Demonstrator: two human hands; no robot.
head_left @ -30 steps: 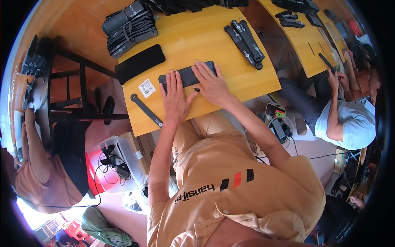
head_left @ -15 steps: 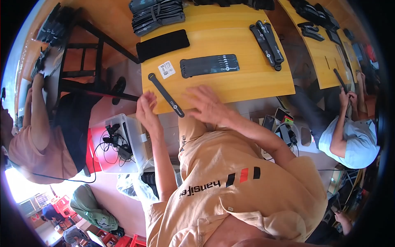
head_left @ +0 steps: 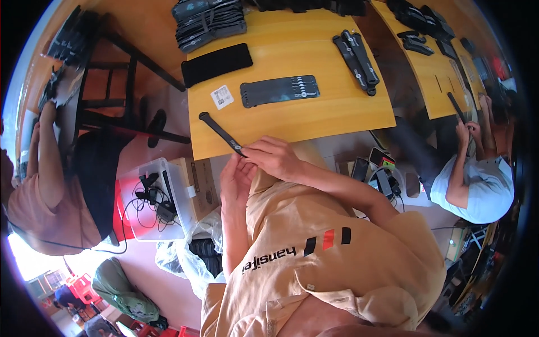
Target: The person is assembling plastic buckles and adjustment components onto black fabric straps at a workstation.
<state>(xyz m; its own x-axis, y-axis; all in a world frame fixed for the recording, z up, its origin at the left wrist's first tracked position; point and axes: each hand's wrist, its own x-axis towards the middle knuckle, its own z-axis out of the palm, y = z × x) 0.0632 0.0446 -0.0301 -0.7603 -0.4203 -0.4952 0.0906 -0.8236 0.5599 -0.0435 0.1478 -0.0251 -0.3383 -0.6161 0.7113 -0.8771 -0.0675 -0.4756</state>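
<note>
At far left, a seated person in a peach top (head_left: 39, 208), beside a dark stool (head_left: 106, 112). On the floor nearer in, a clear plastic bin (head_left: 149, 202) with tangled cables, then a brown cardboard box (head_left: 199, 185) just beside it, crumpled plastic bags (head_left: 191, 253) below.

On the yellow wooden surface (head_left: 314, 115): a stack of dark straps (head_left: 210, 22) at the far left corner, a black rectangular pad (head_left: 216, 63) near it, a small white label (head_left: 222, 96), and a flat row of black straps (head_left: 279, 90) in the middle.

Slanting across the near left edge of the surface, a long thin black strap (head_left: 220, 133), its lower end at the edge and pinched there. Left hand (head_left: 236, 180) below the edge, fingers loosely extended upward, tips close to the strap end; actual contact hard to tell. Right hand (head_left: 272, 157) curled closed, fingertips gripping the strap's lower end at the surface edge.

Further right, a pair of black strap pieces (head_left: 356, 53) lying angled on the surface. Beyond, a second yellow surface (head_left: 432, 78) with more dark parts, and another person in a light blue shirt (head_left: 483, 185) handling a thin dark strip (head_left: 456, 106).
</note>
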